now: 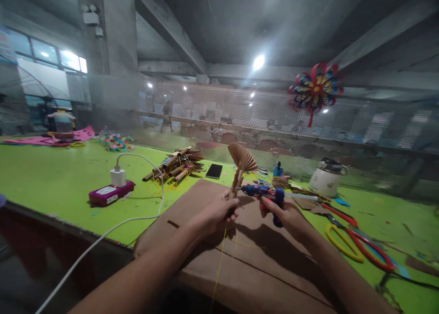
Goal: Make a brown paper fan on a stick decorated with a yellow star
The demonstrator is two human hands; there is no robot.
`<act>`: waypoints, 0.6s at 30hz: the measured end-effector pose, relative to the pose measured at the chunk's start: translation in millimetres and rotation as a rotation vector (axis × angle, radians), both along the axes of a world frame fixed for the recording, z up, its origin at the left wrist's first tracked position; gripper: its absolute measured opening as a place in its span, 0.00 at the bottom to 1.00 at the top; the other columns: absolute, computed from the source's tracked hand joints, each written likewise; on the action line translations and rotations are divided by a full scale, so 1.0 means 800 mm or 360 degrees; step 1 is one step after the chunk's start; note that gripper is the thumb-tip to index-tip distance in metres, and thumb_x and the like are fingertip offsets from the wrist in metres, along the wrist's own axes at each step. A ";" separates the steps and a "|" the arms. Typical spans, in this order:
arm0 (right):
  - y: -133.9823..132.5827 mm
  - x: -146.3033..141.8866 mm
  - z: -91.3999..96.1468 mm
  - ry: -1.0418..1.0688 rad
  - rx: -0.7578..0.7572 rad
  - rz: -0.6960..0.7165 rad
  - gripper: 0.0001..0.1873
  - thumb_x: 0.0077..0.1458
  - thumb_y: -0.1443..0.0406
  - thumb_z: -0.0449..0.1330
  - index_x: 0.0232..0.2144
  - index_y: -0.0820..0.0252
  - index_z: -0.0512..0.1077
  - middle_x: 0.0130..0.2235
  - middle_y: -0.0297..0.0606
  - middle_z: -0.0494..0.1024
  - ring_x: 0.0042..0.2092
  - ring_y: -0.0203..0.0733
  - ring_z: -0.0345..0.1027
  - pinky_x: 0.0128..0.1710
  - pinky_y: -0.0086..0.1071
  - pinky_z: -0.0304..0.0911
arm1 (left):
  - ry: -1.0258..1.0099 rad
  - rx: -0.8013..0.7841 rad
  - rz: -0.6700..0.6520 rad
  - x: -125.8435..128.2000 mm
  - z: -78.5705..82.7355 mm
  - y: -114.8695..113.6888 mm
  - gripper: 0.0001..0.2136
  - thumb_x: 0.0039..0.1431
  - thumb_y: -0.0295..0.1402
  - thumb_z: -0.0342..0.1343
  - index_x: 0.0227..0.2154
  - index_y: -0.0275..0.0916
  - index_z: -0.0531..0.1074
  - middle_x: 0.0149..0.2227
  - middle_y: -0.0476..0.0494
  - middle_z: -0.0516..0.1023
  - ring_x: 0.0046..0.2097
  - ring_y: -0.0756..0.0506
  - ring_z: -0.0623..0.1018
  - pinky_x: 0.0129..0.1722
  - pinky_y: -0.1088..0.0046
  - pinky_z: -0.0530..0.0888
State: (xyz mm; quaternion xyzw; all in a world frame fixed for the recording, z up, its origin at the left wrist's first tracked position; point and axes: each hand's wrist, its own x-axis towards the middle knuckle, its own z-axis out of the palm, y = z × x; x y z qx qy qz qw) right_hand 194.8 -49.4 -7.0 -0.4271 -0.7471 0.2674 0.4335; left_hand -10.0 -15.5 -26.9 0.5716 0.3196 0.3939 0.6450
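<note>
My left hand [224, 208] is closed around the lower stem of a brown pleated paper fan [243, 158], which stands upright with its folds spread at the top. Thin yellow string [221, 263] hangs below that hand. In my right hand [283, 213] is a blue glue gun [264, 192], its nozzle pointing left at the fan's stem, touching or nearly so. A clear glue stick [305, 197] juts from the gun's rear. Under both hands lies a flat brown cardboard box [199, 204].
Left of the box are a purple power strip [111, 193] with a white cable and a pile of brown paper rolls [174, 165]. A black phone [214, 170] lies behind. Scissors [345, 243], a cutter knife [341, 214] and a white kettle [325, 179] stand or lie to the right.
</note>
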 end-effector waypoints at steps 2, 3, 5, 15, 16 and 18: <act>0.001 -0.001 -0.002 0.0007 -0.0008 0.0011 0.22 0.57 0.52 0.51 0.23 0.63 0.70 0.25 0.37 0.72 0.29 0.39 0.66 0.34 0.32 0.59 | 0.0010 -0.0035 -0.0008 0.000 0.001 -0.001 0.08 0.55 0.32 0.52 0.37 0.39 0.60 0.20 0.54 0.65 0.18 0.57 0.61 0.19 0.81 0.57; 0.002 -0.001 -0.003 0.0014 -0.0019 0.0011 0.22 0.57 0.52 0.52 0.23 0.63 0.70 0.25 0.37 0.72 0.29 0.39 0.66 0.33 0.32 0.59 | 0.0005 -0.0045 -0.0015 0.000 0.001 -0.001 0.08 0.56 0.33 0.52 0.37 0.39 0.60 0.20 0.54 0.66 0.18 0.57 0.61 0.19 0.81 0.57; 0.004 0.000 -0.006 0.0033 -0.0049 0.0003 0.22 0.57 0.52 0.52 0.23 0.63 0.70 0.25 0.37 0.72 0.29 0.39 0.66 0.33 0.32 0.60 | -0.0025 -0.0054 -0.0044 0.000 0.002 -0.002 0.08 0.56 0.33 0.52 0.36 0.39 0.60 0.20 0.54 0.67 0.17 0.57 0.61 0.19 0.81 0.56; 0.006 0.000 -0.009 0.0375 -0.0190 0.0109 0.21 0.54 0.50 0.55 0.25 0.63 0.70 0.25 0.37 0.72 0.28 0.38 0.67 0.32 0.32 0.62 | -0.0065 -0.0060 -0.0088 -0.005 0.004 0.003 0.08 0.57 0.34 0.53 0.37 0.38 0.62 0.20 0.54 0.68 0.17 0.57 0.62 0.17 0.81 0.54; 0.006 -0.001 -0.009 0.0414 -0.0195 0.0121 0.21 0.54 0.50 0.56 0.26 0.63 0.70 0.26 0.37 0.72 0.28 0.38 0.67 0.32 0.32 0.63 | -0.0054 -0.0067 -0.0084 -0.005 0.003 0.003 0.07 0.57 0.33 0.53 0.36 0.38 0.62 0.20 0.54 0.68 0.17 0.57 0.62 0.17 0.81 0.55; 0.007 -0.003 -0.011 0.0438 -0.0209 0.0138 0.21 0.54 0.50 0.56 0.27 0.63 0.71 0.26 0.38 0.72 0.28 0.38 0.67 0.33 0.33 0.63 | -0.0036 -0.0096 -0.0079 -0.005 0.002 0.004 0.06 0.57 0.33 0.52 0.34 0.38 0.61 0.20 0.53 0.68 0.17 0.57 0.62 0.18 0.81 0.55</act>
